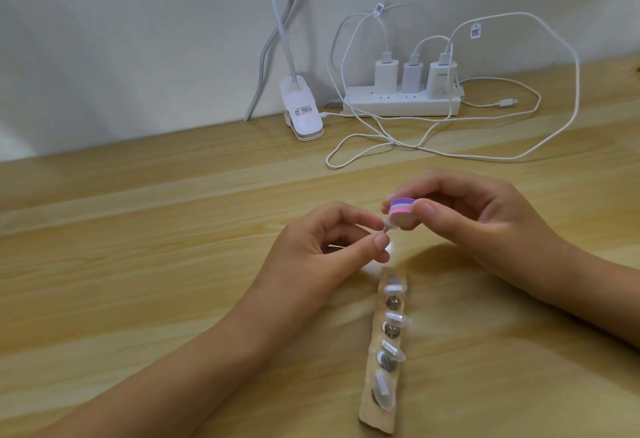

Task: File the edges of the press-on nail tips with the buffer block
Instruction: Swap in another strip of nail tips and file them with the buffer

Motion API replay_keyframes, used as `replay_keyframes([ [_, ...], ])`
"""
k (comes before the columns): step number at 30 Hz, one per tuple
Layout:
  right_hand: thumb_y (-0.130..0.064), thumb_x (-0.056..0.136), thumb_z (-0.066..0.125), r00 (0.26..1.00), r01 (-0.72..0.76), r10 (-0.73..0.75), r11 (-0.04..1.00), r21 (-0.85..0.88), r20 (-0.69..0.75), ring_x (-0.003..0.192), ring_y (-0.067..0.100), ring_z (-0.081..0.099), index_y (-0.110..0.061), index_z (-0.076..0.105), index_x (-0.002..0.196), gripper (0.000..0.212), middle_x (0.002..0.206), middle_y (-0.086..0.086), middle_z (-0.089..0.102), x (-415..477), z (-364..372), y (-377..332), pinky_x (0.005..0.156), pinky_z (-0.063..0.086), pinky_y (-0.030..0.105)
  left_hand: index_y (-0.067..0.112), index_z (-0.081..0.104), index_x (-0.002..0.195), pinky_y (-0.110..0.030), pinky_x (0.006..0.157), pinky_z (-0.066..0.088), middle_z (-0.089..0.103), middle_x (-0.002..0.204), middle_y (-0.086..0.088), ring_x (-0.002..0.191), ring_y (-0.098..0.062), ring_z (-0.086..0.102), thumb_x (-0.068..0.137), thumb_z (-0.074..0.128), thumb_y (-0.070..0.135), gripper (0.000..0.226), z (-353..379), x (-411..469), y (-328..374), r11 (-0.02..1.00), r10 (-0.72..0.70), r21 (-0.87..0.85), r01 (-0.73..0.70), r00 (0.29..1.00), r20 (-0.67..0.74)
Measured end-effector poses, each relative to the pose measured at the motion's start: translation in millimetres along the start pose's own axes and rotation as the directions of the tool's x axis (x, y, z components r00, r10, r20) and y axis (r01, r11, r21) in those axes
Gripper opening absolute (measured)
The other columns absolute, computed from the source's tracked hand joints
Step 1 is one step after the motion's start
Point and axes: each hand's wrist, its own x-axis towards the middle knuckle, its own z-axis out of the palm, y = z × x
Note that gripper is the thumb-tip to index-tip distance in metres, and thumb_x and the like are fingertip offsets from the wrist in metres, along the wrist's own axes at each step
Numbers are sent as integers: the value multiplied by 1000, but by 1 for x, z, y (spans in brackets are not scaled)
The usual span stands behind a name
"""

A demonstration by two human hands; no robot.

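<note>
Head view: left hand [329, 250] pinches a clear nail tip [388, 228] above the worktop [138, 229]. The right hand [485, 222] grips the pink-and-purple buffer block [401, 209], which touches that tip. A holder strip [380, 418] carrying further tips lies on the worktop between both forearms.

A long white plastic power strip [401, 105] lies on the light brown wooden table [138, 215], close to the white wall [121, 39]. Three white charger blocks [386, 73] are plugged into it, side by side. Thin white cables [575, 91] loop from them over the table. Left of the strip sits a white plastic clip lamp base [301, 108]. A grey cord [263, 56] hangs down the wall beside it.
</note>
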Motion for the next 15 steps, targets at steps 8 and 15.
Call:
replay_keyframes([
  [8,-38,83,63,997,-51,53,997,-51,47,76,12,68,-18,74,89,24,85,5,73,3,-3,7,73,54,20,19,67,80,-11,67,47,75,75,0,74,-5,69,79,75,25,10,1,-1,0,1000,26,-2,-26,1000,-18],
  [15,-33,84,65,998,-22,25,999,-49,60,77,6,67,-18,73,91,18,83,-3,74,1,-3,9,75,52,16,17,66,79,-11,67,47,74,74,0,73,-6,70,78,74,26,12,2,-1,0,999,45,12,-45,999,-24],
])
